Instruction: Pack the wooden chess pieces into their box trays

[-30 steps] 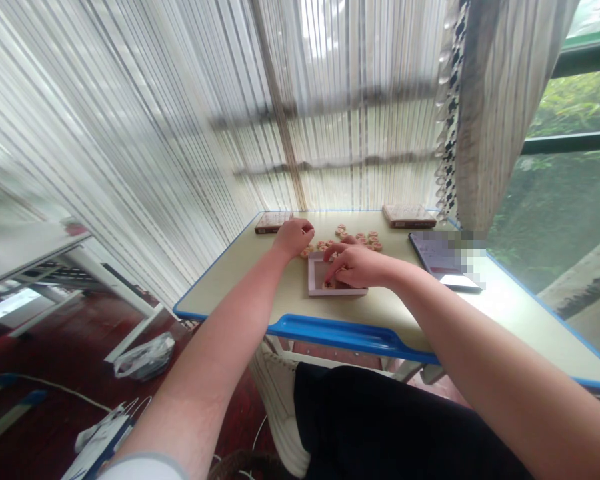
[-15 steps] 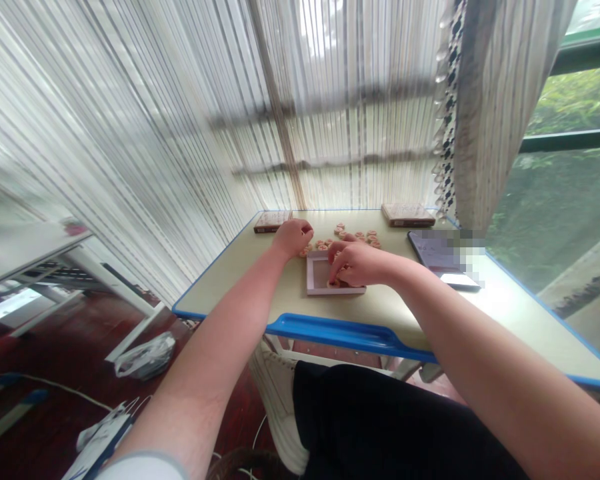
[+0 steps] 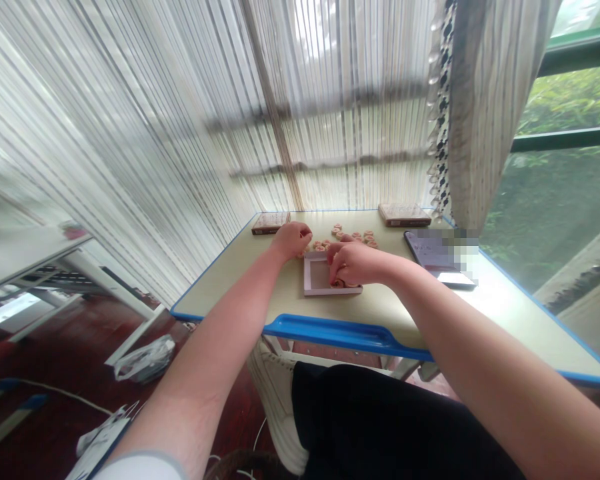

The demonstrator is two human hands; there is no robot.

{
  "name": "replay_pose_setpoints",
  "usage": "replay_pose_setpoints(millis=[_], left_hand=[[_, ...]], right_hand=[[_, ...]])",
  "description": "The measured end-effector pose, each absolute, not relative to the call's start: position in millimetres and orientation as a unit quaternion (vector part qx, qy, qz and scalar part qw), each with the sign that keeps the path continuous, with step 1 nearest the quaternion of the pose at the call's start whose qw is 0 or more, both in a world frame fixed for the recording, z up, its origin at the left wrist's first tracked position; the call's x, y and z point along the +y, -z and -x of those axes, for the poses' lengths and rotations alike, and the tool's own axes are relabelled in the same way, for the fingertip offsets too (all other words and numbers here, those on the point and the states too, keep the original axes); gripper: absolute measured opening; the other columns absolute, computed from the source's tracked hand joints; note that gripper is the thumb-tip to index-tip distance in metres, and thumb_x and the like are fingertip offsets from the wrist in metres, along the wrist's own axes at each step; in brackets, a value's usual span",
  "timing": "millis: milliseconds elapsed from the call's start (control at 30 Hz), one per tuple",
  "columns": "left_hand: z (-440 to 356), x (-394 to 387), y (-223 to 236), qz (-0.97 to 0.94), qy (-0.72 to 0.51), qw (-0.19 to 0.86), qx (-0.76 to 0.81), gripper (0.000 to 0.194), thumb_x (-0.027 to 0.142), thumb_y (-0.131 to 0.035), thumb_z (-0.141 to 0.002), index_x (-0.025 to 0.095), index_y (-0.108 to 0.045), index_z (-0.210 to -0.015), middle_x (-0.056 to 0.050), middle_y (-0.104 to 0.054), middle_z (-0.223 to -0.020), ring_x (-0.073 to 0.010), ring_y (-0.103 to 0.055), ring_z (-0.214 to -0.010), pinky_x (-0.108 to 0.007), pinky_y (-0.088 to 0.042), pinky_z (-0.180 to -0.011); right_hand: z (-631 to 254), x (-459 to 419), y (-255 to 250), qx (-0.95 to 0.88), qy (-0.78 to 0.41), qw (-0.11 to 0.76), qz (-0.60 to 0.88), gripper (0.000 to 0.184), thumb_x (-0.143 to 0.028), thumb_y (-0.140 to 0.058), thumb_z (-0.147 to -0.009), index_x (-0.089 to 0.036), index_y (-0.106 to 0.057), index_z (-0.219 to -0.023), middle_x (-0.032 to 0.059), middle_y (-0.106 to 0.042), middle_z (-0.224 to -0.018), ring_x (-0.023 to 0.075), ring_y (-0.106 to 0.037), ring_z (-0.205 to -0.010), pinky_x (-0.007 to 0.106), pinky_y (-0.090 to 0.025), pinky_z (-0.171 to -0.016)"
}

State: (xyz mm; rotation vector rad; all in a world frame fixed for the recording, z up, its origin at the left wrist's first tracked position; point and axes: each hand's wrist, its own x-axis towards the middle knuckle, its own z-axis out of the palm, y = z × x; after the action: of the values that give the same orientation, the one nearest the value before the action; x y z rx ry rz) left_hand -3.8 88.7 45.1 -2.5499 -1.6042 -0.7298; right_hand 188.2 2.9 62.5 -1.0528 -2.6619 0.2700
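A shallow white box [image 3: 307,275] sits open near the front of the table. My right hand [image 3: 354,261] reaches into it from the right, fingers bent down and closed on a round wooden piece [image 3: 338,283] at the bottom of the box. The piece looks like a Chinese chess disc. To the left, my left hand [image 3: 291,240] is held with curled fingers and thumb together just behind the box's left corner; what it pinches, if anything, is too small to make out. Several round pieces with reddish marks [image 3: 322,245] lie behind the box, partly hidden by my hands.
At the back of the table [image 3: 220,280] lie a brown flat box [image 3: 271,223] on the left and another box [image 3: 404,215] on the right. A phone [image 3: 437,259] rests to the right. A blue pencil groove [image 3: 335,328] runs along the front edge. Striped curtains hang behind.
My right hand's fingers have shifted slightly within the box around the round piece. My left hand stays nearly in place. The whole view has moved a little.
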Motion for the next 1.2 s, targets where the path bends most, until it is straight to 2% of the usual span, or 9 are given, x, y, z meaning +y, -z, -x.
replay_pose_setpoints(millis=[400,767,900,1033,1200], left_hand=[[5.3,88.2,-45.3,0.824,0.227,0.027,-0.519,0.026,0.03,-0.05,-0.079,0.016,-0.071,-0.087,-0.007,-0.07,-0.086,-0.0175,-0.062,-0.08,-0.03,-0.047,-0.081],[19.9,105.2,-35.7,0.798,0.146,-0.002,-0.584,0.032,0.023,-0.053,-0.072,0.017,-0.071,-0.098,-0.011,-0.07,-0.097,-0.0225,-0.063,-0.09,-0.032,-0.047,-0.083],[20.1,105.2,-35.6,0.812,0.116,-0.018,-0.571,0.029,0.026,-0.053,-0.073,0.015,-0.073,-0.091,-0.012,-0.071,-0.09,-0.022,-0.064,-0.087,-0.029,-0.047,-0.08],[18.1,99.3,-39.0,0.816,0.12,-0.02,-0.566,0.032,0.035,-0.05,-0.076,0.015,-0.075,-0.075,-0.011,-0.069,-0.07,-0.0205,-0.063,-0.071,-0.029,-0.046,-0.071],[17.7,95.8,-42.4,0.808,0.146,-0.068,-0.567,0.025,0.037,-0.061,-0.067,0.015,-0.074,-0.071,-0.006,-0.066,-0.06,-0.0187,-0.06,-0.063,-0.029,-0.045,-0.065]], right_hand=[[-190.4,1.7,-66.8,-0.915,-0.115,0.12,0.367,0.033,-0.008,-0.05,-0.065,-0.03,-0.075,-0.065,0.0002,-0.068,-0.09,0.0194,-0.057,-0.089,0.037,-0.031,-0.098],[-190.0,-0.5,-69.8,-0.915,-0.113,0.115,0.369,0.032,-0.008,-0.051,-0.067,-0.028,-0.075,-0.067,0.0021,-0.067,-0.093,0.0208,-0.054,-0.092,0.036,-0.033,-0.095],[-190.9,-0.7,-71.8,-0.907,-0.087,0.18,0.371,0.031,-0.008,-0.051,-0.068,-0.028,-0.076,-0.07,0.0029,-0.065,-0.097,0.0228,-0.048,-0.096,0.037,-0.036,-0.093],[-195.9,3.4,-70.5,-0.87,-0.015,0.286,0.401,0.031,-0.01,-0.053,-0.07,-0.029,-0.075,-0.08,0.0037,-0.062,-0.103,0.0257,-0.042,-0.1,0.041,-0.038,-0.088],[-200.1,7.8,-68.8,-0.845,0.051,0.33,0.417,0.028,-0.013,-0.054,-0.074,-0.03,-0.075,-0.081,0.0041,-0.062,-0.102,0.0274,-0.039,-0.101,0.045,-0.037,-0.089]])
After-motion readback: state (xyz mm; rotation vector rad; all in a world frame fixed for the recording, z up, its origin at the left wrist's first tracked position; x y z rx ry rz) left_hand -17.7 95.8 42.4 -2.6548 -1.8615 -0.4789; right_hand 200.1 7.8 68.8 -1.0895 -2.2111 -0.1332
